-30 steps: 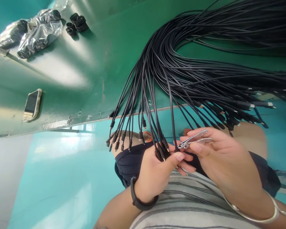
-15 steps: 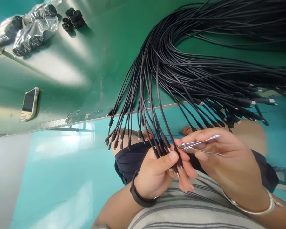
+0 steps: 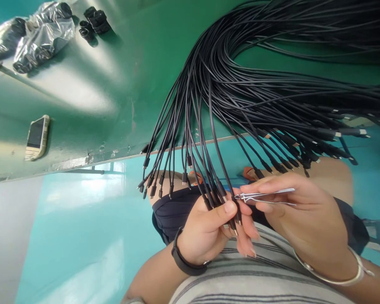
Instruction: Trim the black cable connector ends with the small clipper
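Left grip [image 3: 209, 228] pinches several black cable ends [image 3: 234, 215] hanging off the green surface [image 3: 114, 84]; right grip [image 3: 297, 211] clamps metal tweezers [image 3: 266, 195], tips touching one connector.

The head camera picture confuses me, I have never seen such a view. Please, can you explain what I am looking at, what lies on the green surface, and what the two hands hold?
The camera sits on a person's head and looks down at that person's own two bare hands, so you see arms, a striped shirt and lap below. The left hand pinches the plug ends of a few black cables; many more hang over the edge of the green table. The right hand holds a small metal clipper, its tip close to a cable end in the left hand. Farther off on the table lie a phone, shiny plastic bags with dark contents, and some small black rings.
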Tool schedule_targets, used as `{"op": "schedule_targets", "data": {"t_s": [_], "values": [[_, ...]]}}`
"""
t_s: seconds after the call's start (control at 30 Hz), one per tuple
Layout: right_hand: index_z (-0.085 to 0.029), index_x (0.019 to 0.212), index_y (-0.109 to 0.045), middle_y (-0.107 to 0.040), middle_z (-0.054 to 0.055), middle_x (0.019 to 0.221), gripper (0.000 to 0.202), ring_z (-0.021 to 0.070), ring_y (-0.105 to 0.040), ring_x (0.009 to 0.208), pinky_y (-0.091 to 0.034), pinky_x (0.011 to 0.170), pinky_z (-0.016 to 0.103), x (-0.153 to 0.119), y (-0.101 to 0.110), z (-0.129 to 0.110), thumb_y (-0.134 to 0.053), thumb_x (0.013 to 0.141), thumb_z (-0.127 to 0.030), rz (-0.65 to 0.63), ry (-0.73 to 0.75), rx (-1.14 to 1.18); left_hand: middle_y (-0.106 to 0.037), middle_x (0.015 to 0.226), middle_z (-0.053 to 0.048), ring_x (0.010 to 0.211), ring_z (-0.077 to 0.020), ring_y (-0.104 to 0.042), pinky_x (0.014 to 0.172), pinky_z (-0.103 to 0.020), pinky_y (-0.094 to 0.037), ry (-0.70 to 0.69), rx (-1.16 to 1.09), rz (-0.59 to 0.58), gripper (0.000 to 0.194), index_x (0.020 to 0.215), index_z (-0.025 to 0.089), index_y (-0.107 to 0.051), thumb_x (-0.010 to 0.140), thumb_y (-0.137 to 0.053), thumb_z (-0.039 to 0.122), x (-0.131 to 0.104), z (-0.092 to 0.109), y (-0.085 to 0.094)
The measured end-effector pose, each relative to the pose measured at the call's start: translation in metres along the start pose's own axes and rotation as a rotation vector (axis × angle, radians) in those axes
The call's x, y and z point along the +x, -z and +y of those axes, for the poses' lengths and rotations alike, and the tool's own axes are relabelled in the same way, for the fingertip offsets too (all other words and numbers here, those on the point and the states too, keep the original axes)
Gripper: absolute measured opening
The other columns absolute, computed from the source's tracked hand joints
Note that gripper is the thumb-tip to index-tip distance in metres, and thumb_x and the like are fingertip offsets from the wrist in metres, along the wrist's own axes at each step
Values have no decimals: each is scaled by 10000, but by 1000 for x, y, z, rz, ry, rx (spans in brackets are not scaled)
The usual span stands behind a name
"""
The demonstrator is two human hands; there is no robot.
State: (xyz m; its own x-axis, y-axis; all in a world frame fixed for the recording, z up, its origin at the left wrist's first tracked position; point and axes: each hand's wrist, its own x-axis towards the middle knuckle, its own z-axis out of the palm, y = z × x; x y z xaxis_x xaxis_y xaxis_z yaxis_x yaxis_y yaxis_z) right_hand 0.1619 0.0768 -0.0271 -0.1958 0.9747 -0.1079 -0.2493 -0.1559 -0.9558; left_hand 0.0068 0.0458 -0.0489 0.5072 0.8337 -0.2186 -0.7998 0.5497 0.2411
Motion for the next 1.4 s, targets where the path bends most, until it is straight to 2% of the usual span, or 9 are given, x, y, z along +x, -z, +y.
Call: {"op": "schedule_targets", "data": {"t_s": [0.2, 0.3, 0.37, 0.5, 0.57, 0.7, 0.87, 1.03, 1.4], "values": [[-342, 867, -754, -780, -14, 867, 109, 210, -765, 841, -655, 757, 323, 3, -2, 1, -832, 791, -332, 70, -131, 156, -775, 826, -104, 588, -150, -735, 522, -166, -594, 16, -14, -46, 238, 1006, 90, -748, 936, -671, 304, 3, 1, 1], [-320, 857, -741, -765, 4, 830, 155, 233, -760, 804, -650, 675, 344, 5, 0, -2, -853, 758, -364, 68, -195, 227, -784, 942, -130, 668, -173, -758, 539, -168, -598, 67, -43, -79, 293, 1107, 107, -738, 935, -671, 334, 4, 1, 2], [-312, 867, -731, -757, 13, 832, 152, 243, -761, 805, -645, 629, 336, 5, 2, -4, -840, 774, -365, 60, -216, 239, -783, 980, -139, 710, -200, -768, 531, -179, -601, 97, -46, -83, 286, 1092, 117, -746, 917, -692, 337, 4, 1, 5], [-320, 950, -702, -758, 10, 919, 47, 254, -765, 863, -639, 531, 302, 2, 1, -7, -695, 908, -300, -61, -180, 274, -789, 922, -121, 672, -224, -766, 462, -187, -582, 75, 5, -21, 231, 973, 126, -758, 868, -752, 331, 4, 0, 7], [-337, 982, -691, -756, -6, 907, 84, 211, -758, 743, -619, 485, 271, 1, -1, -9, -644, 944, -280, -112, -170, 257, -792, 915, -97, 678, -215, -767, 460, -177, -580, 41, 82, 13, 209, 994, 139, -752, 861, -762, 300, 3, 1, 5], [-347, 967, -707, -751, -24, 833, 91, 113, -645, 473, -598, 475, 229, 2, -8, -12, -664, 936, -272, -110, -140, 175, -783, 826, -58, 652, -168, -756, 489, -131, -566, -6, 328, 173, 208, 950, 125, -759, 798, -825, 251, 3, 3, -6], [-338, 980, -683, -728, -21, 879, 94, 113, -647, 509, -615, 487, 246, -4, -9, -8, -653, 940, -258, -72, -98, 152, -725, 640, -27, 563, -124, -711, 484, -112, -534, -24, 501, 360, 235, 823, 109, -766, 755, -858, 315, 6, 1, -18], [-288, 1005, -658, -685, -3, 938, 91, 127, -672, 556, -614, 477, 265, -11, -6, 1, -642, 940, -226, -40, -41, 108, -730, 626, -17, 537, -113, -701, 486, -115, -531, -52, 469, 370, 199, 793, 138, -756, 748, -864, 299, 7, -3, -20], [-307, 988, -669, -703, -9, 888, 82, 127, -665, 541, -613, 470, 253, -10, -9, 0, -654, 935, -246, -15, -54, 77, -714, 614, -8, 524, -89, -680, 513, -114, -541, -68, 497, 388, 185, 738, 132, -752, 766, -849, 287, 7, -3, -20]]}}
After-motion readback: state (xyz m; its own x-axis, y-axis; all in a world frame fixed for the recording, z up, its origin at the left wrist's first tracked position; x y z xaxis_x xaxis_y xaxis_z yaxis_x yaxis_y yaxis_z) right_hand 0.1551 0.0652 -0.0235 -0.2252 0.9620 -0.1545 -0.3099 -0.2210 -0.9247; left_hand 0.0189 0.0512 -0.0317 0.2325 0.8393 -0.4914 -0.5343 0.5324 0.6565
